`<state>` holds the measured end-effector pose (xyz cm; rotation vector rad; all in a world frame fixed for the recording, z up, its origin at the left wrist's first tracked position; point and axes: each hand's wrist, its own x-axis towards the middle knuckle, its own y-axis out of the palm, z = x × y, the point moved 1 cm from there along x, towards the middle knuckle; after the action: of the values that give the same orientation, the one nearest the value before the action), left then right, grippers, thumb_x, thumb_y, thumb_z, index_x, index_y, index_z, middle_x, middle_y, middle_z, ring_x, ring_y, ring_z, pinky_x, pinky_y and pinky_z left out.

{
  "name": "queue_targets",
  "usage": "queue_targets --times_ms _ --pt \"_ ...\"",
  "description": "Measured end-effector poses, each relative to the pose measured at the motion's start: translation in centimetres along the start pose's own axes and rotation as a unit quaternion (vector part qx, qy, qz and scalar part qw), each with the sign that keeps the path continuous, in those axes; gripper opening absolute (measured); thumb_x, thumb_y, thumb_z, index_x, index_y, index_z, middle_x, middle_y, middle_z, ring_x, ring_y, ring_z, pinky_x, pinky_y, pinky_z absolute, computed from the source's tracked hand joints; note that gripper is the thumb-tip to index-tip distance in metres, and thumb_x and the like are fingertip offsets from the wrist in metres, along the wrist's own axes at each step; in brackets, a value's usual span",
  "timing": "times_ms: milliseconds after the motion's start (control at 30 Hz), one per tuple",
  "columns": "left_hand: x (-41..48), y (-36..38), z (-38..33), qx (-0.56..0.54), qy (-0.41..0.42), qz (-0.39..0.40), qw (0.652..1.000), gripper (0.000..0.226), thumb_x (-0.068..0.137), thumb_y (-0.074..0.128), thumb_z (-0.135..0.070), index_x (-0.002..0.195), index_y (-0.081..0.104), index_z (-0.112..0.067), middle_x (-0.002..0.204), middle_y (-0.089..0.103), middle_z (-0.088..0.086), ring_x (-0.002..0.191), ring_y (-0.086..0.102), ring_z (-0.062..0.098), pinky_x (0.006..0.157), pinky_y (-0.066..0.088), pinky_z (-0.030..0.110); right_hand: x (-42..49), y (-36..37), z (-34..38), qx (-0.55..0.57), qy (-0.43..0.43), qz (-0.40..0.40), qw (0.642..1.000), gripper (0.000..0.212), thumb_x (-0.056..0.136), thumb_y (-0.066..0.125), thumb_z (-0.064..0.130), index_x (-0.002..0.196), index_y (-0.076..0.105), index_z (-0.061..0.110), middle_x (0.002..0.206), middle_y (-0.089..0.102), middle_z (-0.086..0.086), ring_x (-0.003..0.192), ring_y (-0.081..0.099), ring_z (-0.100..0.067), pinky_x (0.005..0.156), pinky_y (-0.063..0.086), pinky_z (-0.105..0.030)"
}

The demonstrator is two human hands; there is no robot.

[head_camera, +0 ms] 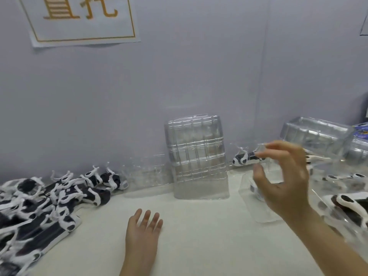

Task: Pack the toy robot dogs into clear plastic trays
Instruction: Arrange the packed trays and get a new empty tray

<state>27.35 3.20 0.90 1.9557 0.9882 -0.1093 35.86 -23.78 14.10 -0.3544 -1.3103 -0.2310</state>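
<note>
A heap of black-and-white toy robot dogs lies at the left of the table. A stack of clear plastic trays stands upright against the wall in the middle. My left hand rests flat on the table with straight fingers, holding nothing. My right hand hovers above a clear tray lying on the table, fingers loosely curved and thumb apart. Just beyond its fingertips, a toy dog lies by the wall inside clear plastic. The hand is blurred and I see nothing gripped in it.
Packed trays with dogs pile up at the right, with more clear trays behind them. Loose clear trays lean on the grey wall between the heap and the stack. A printed paper sign hangs on the wall.
</note>
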Motion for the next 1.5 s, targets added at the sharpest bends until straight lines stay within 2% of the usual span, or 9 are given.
queue_targets --times_ms 133,267,367,433,567,700,967,1233,1500 --pt "0.8 -0.5 0.3 0.006 0.001 0.009 1.000 0.013 0.098 0.049 -0.022 0.105 0.057 -0.014 0.102 0.058 0.009 0.089 0.062 0.030 0.077 0.049 0.041 5.1 10.0 -1.2 -0.002 0.093 0.217 0.972 0.025 0.088 0.071 0.014 0.111 0.069 0.004 0.126 0.056 -0.016 0.122 0.049 -0.031 0.103 0.035 -0.026" --pt "1.2 -0.6 0.4 0.013 -0.004 0.001 1.000 0.010 0.098 0.052 -0.019 0.100 0.057 -0.011 0.102 0.059 0.011 0.086 0.064 0.030 0.070 0.050 0.040 9.7 16.5 -3.3 -0.130 0.086 0.323 0.933 0.053 0.096 0.055 0.045 0.141 0.048 0.018 0.147 0.045 -0.007 0.137 0.037 -0.025 0.112 0.027 -0.040" --pt "1.3 -0.6 0.1 -0.010 -0.011 0.006 1.000 0.010 0.097 0.051 -0.018 0.099 0.057 -0.010 0.103 0.060 0.012 0.086 0.065 0.031 0.069 0.050 0.041 11.0 18.8 -5.3 -0.253 0.099 0.452 0.850 0.064 0.094 0.033 0.069 0.134 0.052 0.023 0.128 0.062 -0.006 0.117 0.052 -0.028 0.106 0.027 -0.044" --pt "1.3 -0.4 0.1 -0.004 -0.009 0.007 1.000 0.009 0.097 0.052 -0.017 0.102 0.056 -0.011 0.102 0.060 0.012 0.086 0.065 0.031 0.069 0.051 0.040 10.9 19.2 -6.2 -0.269 0.085 0.476 0.833 0.065 0.092 0.028 0.073 0.114 0.062 0.022 0.110 0.069 -0.005 0.094 0.055 -0.027 0.094 0.030 -0.041" --pt "1.3 -0.4 0.4 0.028 0.010 -0.002 1.000 0.012 0.098 0.053 -0.016 0.108 0.054 -0.009 0.103 0.060 0.012 0.086 0.066 0.029 0.068 0.052 0.038 10.4 18.3 -6.7 -0.226 0.046 0.417 0.879 0.054 0.090 0.034 0.072 0.088 0.059 0.024 0.086 0.065 0.000 0.082 0.050 -0.023 0.094 0.030 -0.039" --pt "1.2 -0.4 0.4 0.021 0.005 -0.003 1.000 0.011 0.098 0.052 -0.015 0.107 0.054 -0.009 0.104 0.060 0.013 0.088 0.066 0.029 0.068 0.051 0.037 11.0 17.1 -7.2 -0.147 0.079 0.368 0.915 0.053 0.091 0.046 0.064 0.091 0.068 0.016 0.070 0.049 0.010 0.080 0.048 -0.019 0.084 0.032 -0.035" --pt "1.0 -0.6 0.5 0.005 0.005 0.005 1.000 0.010 0.098 0.052 -0.015 0.106 0.054 -0.009 0.106 0.060 0.013 0.089 0.065 0.029 0.069 0.051 0.037 14.6 14.6 -7.0 -0.125 0.060 0.162 0.977 0.054 0.088 0.051 0.064 0.091 0.071 0.014 0.084 0.060 0.001 0.084 0.053 -0.019 0.093 0.022 -0.039" --pt "-0.7 0.0 0.7 0.062 0.084 0.023 0.994 0.015 0.098 0.051 -0.011 0.110 0.060 -0.017 0.104 0.058 0.006 0.088 0.062 0.025 0.075 0.050 0.033 13.3 12.0 -4.1 -0.108 -0.003 0.080 0.991 0.052 0.085 0.056 0.061 0.092 0.076 0.013 0.080 0.067 -0.005 0.086 0.058 -0.024 0.086 0.017 -0.035" --pt "-8.3 7.4 -0.8 0.158 0.214 0.344 0.901 0.061 0.059 0.086 -0.058 0.111 0.070 -0.030 0.107 0.070 -0.007 0.099 0.066 0.014 0.082 0.053 0.026 2.7 7.2 5.4 -0.104 0.012 -0.092 0.990 0.045 0.087 0.058 0.057 0.082 0.075 0.015 0.072 0.068 -0.001 0.070 0.059 -0.022 0.081 0.028 -0.040"
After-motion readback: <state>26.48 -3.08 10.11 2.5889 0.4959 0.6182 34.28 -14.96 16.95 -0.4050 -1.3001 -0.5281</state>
